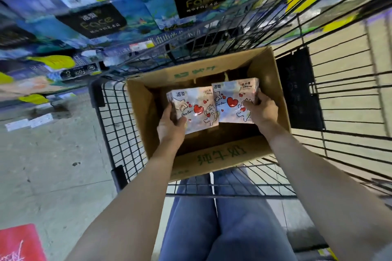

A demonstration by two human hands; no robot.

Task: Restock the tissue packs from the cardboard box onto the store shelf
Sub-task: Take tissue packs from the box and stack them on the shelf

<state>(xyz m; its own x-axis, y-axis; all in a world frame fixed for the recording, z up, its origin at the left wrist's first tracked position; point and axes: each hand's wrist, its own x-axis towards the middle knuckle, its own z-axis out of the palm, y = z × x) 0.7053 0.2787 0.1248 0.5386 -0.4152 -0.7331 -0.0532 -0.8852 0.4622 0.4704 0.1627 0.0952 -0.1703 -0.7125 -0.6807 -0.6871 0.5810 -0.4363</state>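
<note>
An open cardboard box (pixel 212 161) with green print sits in a black wire cart. Over its opening I hold two white tissue packs with red hearts and cat drawings. My left hand (pixel 169 127) grips the left tissue pack (pixel 195 108) at its lower left corner. My right hand (pixel 263 110) grips the right tissue pack (pixel 231 101) along its right edge. The two packs sit side by side, touching. The box floor under them is dark and mostly hidden. The store shelf (pixel 127 48) with blue tissue packages lies beyond the cart, blurred.
The wire cart (pixel 118 133) surrounds the box, with its tall mesh wall (pixel 339 101) to the right. Grey concrete floor (pixel 53 165) spreads to the left, with paper labels on it. A red object (pixel 19 243) lies at the bottom left. My legs in jeans (pixel 222 229) are below.
</note>
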